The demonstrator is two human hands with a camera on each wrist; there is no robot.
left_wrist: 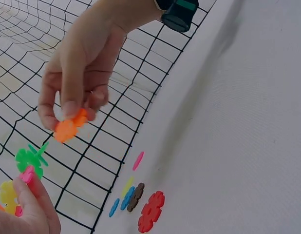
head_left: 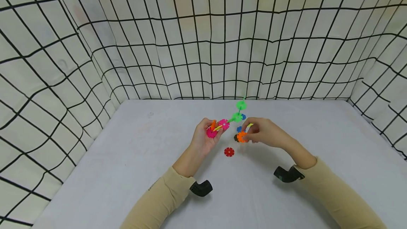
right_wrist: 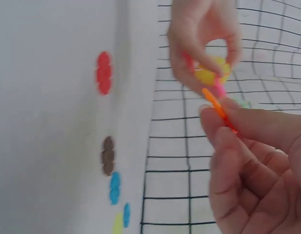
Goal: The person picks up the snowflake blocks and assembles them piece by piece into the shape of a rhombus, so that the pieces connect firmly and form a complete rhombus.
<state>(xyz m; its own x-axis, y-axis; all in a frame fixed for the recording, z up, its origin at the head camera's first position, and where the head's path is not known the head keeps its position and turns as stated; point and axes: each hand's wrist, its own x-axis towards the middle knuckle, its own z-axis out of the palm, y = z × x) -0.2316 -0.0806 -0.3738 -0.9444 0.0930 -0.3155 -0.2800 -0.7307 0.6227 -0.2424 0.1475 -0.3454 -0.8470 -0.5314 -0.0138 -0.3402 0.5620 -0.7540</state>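
My left hand [head_left: 201, 135] grips a chain of interlocked flower-shaped plastic discs, with pink [head_left: 224, 124], yellow, orange and green pieces [head_left: 236, 117]. The green end of the chain points away, up and to the right. Between thumb and fingertips, my right hand [head_left: 265, 131] pinches a separate orange disc [left_wrist: 66, 130]. In the left wrist view a gap shows between this disc and the chain's green discs [left_wrist: 28, 158]. Both hands are above the table. Fingers hide part of the chain in every view.
On the white table [head_left: 143, 158] lie loose discs: a red one [head_left: 229, 152], a brown one [left_wrist: 136, 197], blue ones [left_wrist: 127, 198], a yellow one [left_wrist: 127, 186] and a pink one [left_wrist: 138, 161]. Black netting [head_left: 197, 41] over white walls stands around the back and sides.
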